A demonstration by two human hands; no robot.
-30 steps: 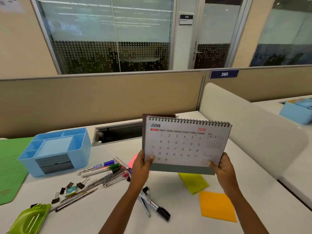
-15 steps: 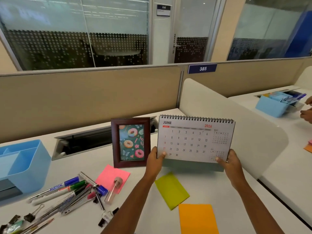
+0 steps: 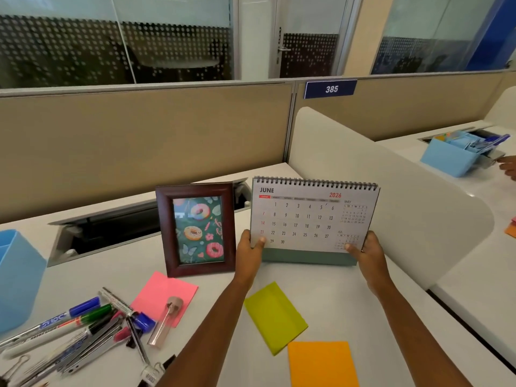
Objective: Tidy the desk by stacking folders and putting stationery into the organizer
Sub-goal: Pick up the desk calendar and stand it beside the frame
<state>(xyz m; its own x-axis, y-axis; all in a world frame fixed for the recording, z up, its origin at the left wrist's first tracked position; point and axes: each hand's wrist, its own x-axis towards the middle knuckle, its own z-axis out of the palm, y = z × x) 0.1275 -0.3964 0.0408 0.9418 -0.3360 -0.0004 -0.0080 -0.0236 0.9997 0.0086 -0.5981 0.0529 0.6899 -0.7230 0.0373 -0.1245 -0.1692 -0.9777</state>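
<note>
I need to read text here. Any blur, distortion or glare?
Head view: the calendar print is sharp, June 2026 legible; the markers near the bottom corner look soft; the window frames lean from wide-angle distortion; a pale reflection sits on the picture frame.

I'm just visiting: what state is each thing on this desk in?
Spiral-bound white desk calendar: upright, showing June 2026.
Left hand: grips the calendar's lower corner.
Right hand: grips the other lower corner.
Dark wooden picture frame: standing upright.
Blue-capped whiteboard marker: capped, lying loose.
Light blue plastic organizer: upright, mostly out of frame.
Pink sticky pad: lying flat.
</note>
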